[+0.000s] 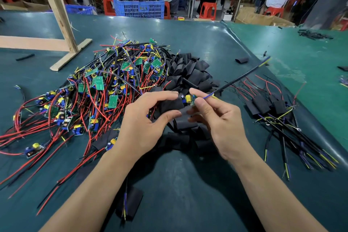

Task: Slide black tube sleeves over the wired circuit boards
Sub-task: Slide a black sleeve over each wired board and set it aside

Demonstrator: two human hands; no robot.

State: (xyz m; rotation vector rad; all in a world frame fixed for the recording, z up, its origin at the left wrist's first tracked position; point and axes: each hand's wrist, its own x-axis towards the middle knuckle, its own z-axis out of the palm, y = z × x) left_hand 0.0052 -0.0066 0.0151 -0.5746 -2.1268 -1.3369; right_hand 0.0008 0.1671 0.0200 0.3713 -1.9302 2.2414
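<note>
My left hand (143,120) pinches a black tube sleeve (172,104) between thumb and fingers at mid-table. My right hand (216,117) pinches a small green circuit board (189,99) with a yellow part, its end at the sleeve's mouth. The board's black cable (243,77) with blue and yellow wires sticks out up and to the right. A big tangle of wired boards (105,84) lies to the left, a heap of loose black sleeves (190,69) behind my hands. Sleeved boards (263,105) lie on the right.
A wooden frame (62,24) stands on the green table mat (178,175) at back left. One sleeved piece (130,203) lies near the front edge. Stray sleeves (242,60) dot the back right. Beyond the table are blue crates (139,5), red stools and seated people.
</note>
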